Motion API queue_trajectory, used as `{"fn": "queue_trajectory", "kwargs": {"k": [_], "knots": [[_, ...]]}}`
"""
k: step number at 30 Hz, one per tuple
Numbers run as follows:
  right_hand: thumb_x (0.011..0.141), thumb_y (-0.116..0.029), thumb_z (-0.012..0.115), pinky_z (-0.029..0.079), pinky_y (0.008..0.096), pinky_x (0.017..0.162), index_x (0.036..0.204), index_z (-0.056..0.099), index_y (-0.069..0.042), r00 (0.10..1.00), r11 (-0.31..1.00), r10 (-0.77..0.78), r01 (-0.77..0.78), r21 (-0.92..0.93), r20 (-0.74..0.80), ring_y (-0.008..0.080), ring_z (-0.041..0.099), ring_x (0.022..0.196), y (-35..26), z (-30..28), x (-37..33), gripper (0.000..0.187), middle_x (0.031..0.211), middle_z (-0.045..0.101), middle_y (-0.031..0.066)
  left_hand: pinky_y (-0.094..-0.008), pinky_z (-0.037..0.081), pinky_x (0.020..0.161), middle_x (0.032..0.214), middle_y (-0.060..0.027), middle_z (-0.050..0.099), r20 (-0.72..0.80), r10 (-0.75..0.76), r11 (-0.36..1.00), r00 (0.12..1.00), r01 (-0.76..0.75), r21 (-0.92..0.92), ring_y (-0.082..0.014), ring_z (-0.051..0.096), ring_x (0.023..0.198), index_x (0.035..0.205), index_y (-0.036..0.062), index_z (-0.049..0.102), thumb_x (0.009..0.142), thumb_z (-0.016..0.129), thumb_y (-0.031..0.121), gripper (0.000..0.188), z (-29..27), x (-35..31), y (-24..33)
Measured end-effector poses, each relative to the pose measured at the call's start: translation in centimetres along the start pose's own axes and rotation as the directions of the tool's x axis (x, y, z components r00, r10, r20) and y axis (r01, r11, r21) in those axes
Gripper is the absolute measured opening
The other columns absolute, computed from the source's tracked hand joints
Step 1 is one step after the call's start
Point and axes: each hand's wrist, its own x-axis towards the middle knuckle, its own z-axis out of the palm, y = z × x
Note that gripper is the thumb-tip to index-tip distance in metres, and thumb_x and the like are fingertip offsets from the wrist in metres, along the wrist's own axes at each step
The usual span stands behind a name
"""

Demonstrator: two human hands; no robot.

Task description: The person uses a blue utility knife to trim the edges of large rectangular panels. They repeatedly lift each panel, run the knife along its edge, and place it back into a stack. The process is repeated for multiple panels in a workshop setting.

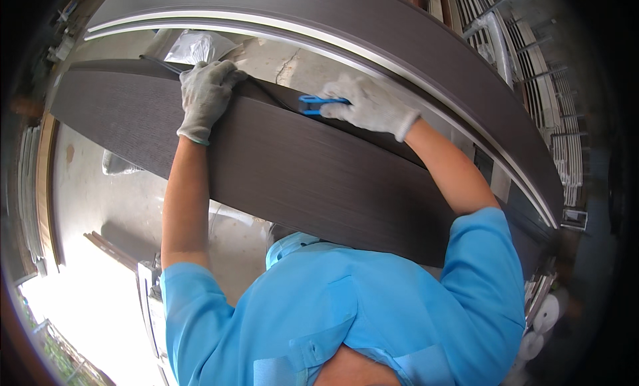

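A long dark brown wood-grain panel (299, 170) lies slantwise in front of me. Along its far edge runs a thin black flexible strip (269, 95). My left hand (208, 96), in a grey-white work glove, is closed at that edge; the strip passes in at one side of its fingers and out at the other. To the right, my gloved right hand (368, 104) grips a small blue tool (319, 104) with two blue arms pointing left. The tool is just above the far edge, close to the strip. Motion blurs this hand slightly, and the tool's exact kind is unclear.
Beyond the work lies another long dark panel (373, 26) with pale metal rails along its near edge. Clear plastic wrapping (198, 46) sits on the concrete floor between them. Racked long profiles (542, 73) stand at the right, white rolls (547, 313) at the lower right.
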Motion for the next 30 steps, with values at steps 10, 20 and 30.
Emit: {"fn": "queue_trajectory", "kwargs": {"k": [10, 20, 30], "knots": [[0.088, -0.036, 0.072, 0.050, 0.0324, 0.067, 0.114, 0.073, -0.012, 0.596, 0.575, 0.799, -0.725, 0.379, -0.073, 0.0176, 0.066, 0.071, 11.9, -7.8, -33.7, 0.035, 0.081, 0.071, 0.0030, -0.0448, 0.050, 0.083, 0.107, -0.0194, 0.071, 0.034, -0.009, 0.998, 0.999, 0.011, -0.059, -0.0383, 0.067, 0.097, 0.110, 0.0068, 0.072, 0.097, 0.065, 0.026, 0.025, 1.8, 0.7, -4.6], [0.084, -0.037, 0.076, 0.048, 0.0393, 0.074, 0.111, 0.065, -0.007, 0.200, 0.265, 0.934, -0.943, 0.203, -0.295, 0.0270, 0.059, 0.074, 10.8, -5.3, -49.4, 0.041, 0.080, 0.062, 0.0090, -0.0414, 0.050, 0.087, 0.110, -0.0174, 0.070, 0.063, 0.031, 0.999, 0.998, -0.033, 0.033, -0.0322, 0.067, 0.100, 0.118, 0.0027, 0.070, 0.100, 0.062, 0.026, 0.030, 2.5, 1.0, -9.2], [0.084, -0.049, 0.074, 0.050, 0.0420, 0.090, 0.107, 0.071, -0.007, 0.322, 0.363, 0.923, -0.912, 0.191, -0.213, 0.0303, 0.065, 0.102, 15.4, -1.1, -46.8, 0.048, 0.107, 0.068, 0.0116, -0.0411, 0.050, 0.086, 0.108, -0.0178, 0.070, 0.058, 0.031, 0.999, 0.998, -0.030, -0.016, -0.0318, 0.066, 0.098, 0.120, 0.0004, 0.068, 0.102, 0.060, 0.028, 0.034, 2.2, 0.9, -10.1]]}}
